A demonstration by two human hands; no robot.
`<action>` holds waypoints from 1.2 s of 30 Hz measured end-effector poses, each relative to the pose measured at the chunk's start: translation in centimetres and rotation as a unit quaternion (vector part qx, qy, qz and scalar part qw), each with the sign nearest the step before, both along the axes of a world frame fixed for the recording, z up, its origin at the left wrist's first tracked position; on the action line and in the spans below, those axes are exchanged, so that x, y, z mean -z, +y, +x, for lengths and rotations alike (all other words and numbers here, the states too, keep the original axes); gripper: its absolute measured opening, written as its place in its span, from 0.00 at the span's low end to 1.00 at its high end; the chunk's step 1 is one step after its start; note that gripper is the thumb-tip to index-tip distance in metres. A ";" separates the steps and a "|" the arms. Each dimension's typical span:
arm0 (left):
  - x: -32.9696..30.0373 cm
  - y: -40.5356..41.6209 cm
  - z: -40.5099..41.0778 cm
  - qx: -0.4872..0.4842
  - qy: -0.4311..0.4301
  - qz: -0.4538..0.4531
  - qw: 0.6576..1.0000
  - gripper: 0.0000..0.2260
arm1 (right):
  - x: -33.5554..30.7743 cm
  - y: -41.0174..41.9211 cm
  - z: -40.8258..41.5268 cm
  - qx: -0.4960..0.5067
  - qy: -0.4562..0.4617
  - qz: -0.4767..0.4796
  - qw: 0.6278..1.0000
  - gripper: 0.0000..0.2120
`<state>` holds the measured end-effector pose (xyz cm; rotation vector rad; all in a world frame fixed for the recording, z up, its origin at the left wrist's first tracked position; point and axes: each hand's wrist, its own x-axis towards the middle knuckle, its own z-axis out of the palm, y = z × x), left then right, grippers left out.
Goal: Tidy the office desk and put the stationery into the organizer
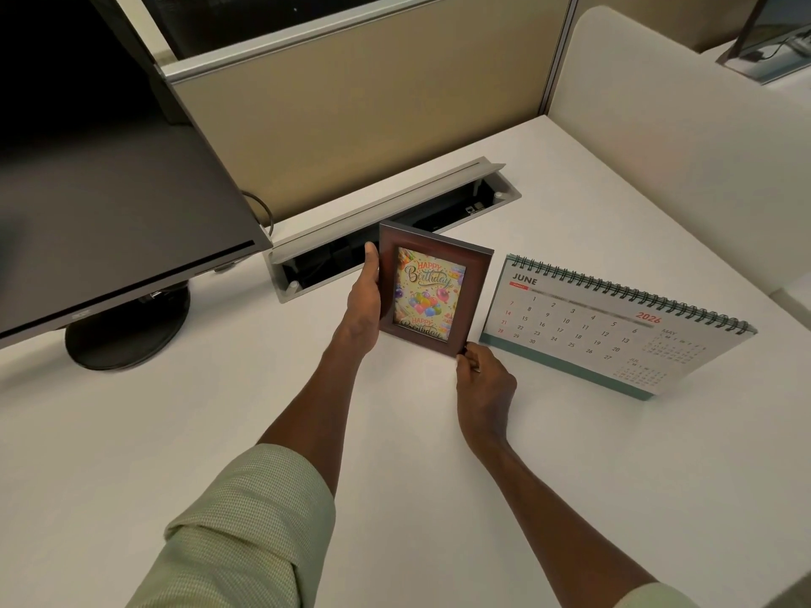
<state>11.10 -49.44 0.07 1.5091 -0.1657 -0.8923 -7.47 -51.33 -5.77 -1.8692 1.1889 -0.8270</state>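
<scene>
A small brown picture frame (pixel 432 291) with a "Happy Birthday" balloon card stands upright on the white desk (pixel 175 432), in front of the cable tray. My left hand (pixel 364 300) grips its left edge, thumb on the front near the top. My right hand (pixel 480 379) pinches its lower right corner. No organizer or stationery is in view.
A spiral desk calendar (pixel 614 326) showing June 2026 stands just right of the frame. An open grey cable tray (pixel 395 226) is sunk into the desk behind it. A monitor (pixel 109 190) on a round black base (pixel 127 331) fills the left. Beige partitions (pixel 351 103) wall the back and right.
</scene>
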 end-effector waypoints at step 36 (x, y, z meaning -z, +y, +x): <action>4.3 13.3 -5.0 -0.088 -0.070 0.023 0.993 0.25 | -0.6 1.9 -2.2 -0.001 0.030 0.024 0.999 0.14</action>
